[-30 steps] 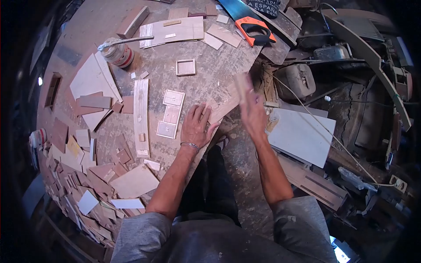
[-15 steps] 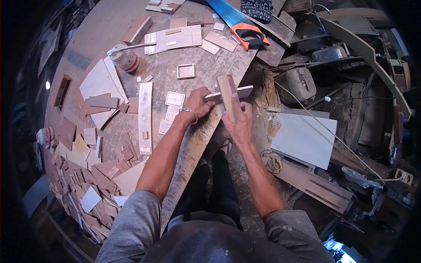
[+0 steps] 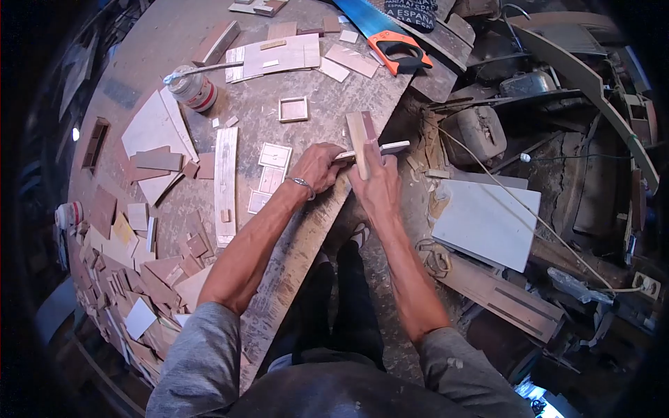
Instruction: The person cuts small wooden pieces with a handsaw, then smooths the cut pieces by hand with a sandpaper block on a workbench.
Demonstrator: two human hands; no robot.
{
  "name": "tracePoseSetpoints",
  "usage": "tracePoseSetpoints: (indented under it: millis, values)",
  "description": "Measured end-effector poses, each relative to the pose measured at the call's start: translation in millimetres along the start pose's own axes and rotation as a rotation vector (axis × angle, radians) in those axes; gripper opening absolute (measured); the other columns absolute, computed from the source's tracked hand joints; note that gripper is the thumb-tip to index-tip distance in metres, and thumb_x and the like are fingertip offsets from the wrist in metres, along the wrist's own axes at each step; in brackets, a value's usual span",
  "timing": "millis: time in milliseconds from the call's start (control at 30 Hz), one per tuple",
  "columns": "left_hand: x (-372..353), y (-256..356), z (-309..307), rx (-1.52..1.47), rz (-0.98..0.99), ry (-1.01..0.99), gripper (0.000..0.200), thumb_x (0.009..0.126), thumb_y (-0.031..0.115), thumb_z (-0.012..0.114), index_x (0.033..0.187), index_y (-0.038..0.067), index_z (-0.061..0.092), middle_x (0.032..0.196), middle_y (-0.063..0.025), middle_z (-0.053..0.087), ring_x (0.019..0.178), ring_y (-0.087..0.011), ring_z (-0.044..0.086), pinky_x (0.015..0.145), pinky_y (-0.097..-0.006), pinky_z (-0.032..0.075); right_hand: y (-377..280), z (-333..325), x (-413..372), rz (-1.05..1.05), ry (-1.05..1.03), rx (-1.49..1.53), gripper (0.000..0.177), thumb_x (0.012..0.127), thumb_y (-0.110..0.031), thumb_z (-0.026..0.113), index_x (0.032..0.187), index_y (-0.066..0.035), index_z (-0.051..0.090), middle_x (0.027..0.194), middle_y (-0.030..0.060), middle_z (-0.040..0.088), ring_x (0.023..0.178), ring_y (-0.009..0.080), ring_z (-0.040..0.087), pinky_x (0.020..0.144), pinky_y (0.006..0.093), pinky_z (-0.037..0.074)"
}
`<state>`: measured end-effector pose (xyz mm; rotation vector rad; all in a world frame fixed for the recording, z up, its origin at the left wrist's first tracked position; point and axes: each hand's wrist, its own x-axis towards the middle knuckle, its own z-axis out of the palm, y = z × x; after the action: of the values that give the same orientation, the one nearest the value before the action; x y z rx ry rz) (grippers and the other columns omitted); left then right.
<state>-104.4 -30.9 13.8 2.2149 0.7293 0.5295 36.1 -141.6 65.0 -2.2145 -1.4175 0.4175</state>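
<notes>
Dusty workbench (image 3: 164, 49) beneath — the left hand (image 3: 317, 168) pinches a thin board (image 3: 396, 147). Right fingers close around a wooden block (image 3: 359, 136) — crossing it

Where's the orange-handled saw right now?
Head view, upper middle: the saw lies at the workbench's far right edge, beside the dark cloth with white lettering, beyond both hands.
</notes>
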Motion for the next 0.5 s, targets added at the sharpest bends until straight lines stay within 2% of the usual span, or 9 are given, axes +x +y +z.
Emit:
tracePoseSetpoints:
  millis: [67, 133, 167, 200, 267, 400, 433, 500]
  values:
    - [4, -1, -6, 0.002, -0.051, -0.052, 0.024, 0.077, 0.000, 0.065, 0.100, 0.003, 0.072, 0.090, -0.0239, 0.068, 0.087, -0.0445, 0.065, 0.077, -0.0478, 0.054, 6, -2, -33, -0.030, 0.023, 0.054, 0.060, 0.086, -0.021, 0.069, 0.144, -0.009, 0.056, 0.102, 0.0278, 0.057, 0.083, 0.0469, 0.065, 0.069, 0.0522, 0.056]
    - [9, -5, -9, 0.055, 0.006, -0.042, 0.023, 0.077, 0.001, 0.066, 0.100, 0.004, 0.072, 0.086, -0.0241, 0.067, 0.084, -0.0449, 0.064, 0.076, -0.0489, 0.053, 2, -15, -55, -0.063, 0.014, 0.082, 0.057, 0.088, -0.023, 0.068, 0.142, -0.009, 0.057, 0.103, 0.0285, 0.057, 0.082, 0.0474, 0.065, 0.069, 0.0529, 0.055]
    - [5, -4, -7, 0.051, 0.024, -0.045, 0.023, 0.077, 0.001, 0.066, 0.099, 0.004, 0.072, 0.085, -0.0242, 0.066, 0.084, -0.0450, 0.064, 0.076, -0.0490, 0.052, 4, -13, -47, 0.029, -0.051, 0.043, 0.058, 0.087, -0.020, 0.071, 0.142, -0.008, 0.058, 0.096, 0.0282, 0.060, 0.090, 0.0459, 0.063, 0.074, 0.0510, 0.054]
    - [2, -3, -4, 0.051, 0.043, -0.045, 0.022, 0.078, 0.002, 0.066, 0.099, 0.004, 0.072, 0.084, -0.0242, 0.066, 0.083, -0.0451, 0.064, 0.075, -0.0490, 0.052, 3, -4, -28, 0.020, -0.008, 0.043, 0.059, 0.086, -0.020, 0.071, 0.142, -0.008, 0.058, 0.096, 0.0277, 0.060, 0.089, 0.0457, 0.063, 0.074, 0.0510, 0.054]
    - [2, -7, -4, 0.067, -0.040, -0.077, 0.023, 0.078, 0.003, 0.067, 0.100, 0.005, 0.073, 0.084, -0.0242, 0.066, 0.083, -0.0451, 0.064, 0.075, -0.0492, 0.052, 1, 14, 2, -0.006, 0.082, 0.053, 0.060, 0.085, -0.020, 0.071, 0.143, -0.009, 0.058, 0.096, 0.0269, 0.060, 0.088, 0.0451, 0.063, 0.075, 0.0510, 0.054]
    - [8, -13, -2, 0.108, -0.016, -0.079, 0.023, 0.078, 0.005, 0.067, 0.101, 0.006, 0.073, 0.084, -0.0248, 0.067, 0.083, -0.0450, 0.064, 0.075, -0.0504, 0.052, 20, 4, -57, -0.056, 0.055, 0.093, 0.056, 0.087, -0.018, 0.070, 0.141, -0.007, 0.058, 0.094, 0.0259, 0.058, 0.086, 0.0456, 0.062, 0.074, 0.0511, 0.053]
    - [2, -9, 0, 0.099, -0.004, -0.083, 0.023, 0.079, 0.005, 0.067, 0.101, 0.006, 0.073, 0.084, -0.0250, 0.067, 0.082, -0.0451, 0.064, 0.075, -0.0508, 0.052, 3, -7, -33, -0.001, 0.017, 0.074, 0.057, 0.086, -0.017, 0.071, 0.140, -0.006, 0.059, 0.094, 0.0253, 0.058, 0.086, 0.0439, 0.063, 0.073, 0.0496, 0.053]
    - [1, -2, 2, 0.079, -0.037, -0.066, 0.023, 0.079, 0.006, 0.067, 0.101, 0.006, 0.073, 0.083, -0.0250, 0.067, 0.082, -0.0451, 0.064, 0.075, -0.0514, 0.052, 6, 5, -18, -0.037, 0.079, 0.071, 0.057, 0.085, -0.017, 0.071, 0.140, -0.005, 0.059, 0.094, 0.0250, 0.058, 0.087, 0.0436, 0.063, 0.073, 0.0493, 0.053]
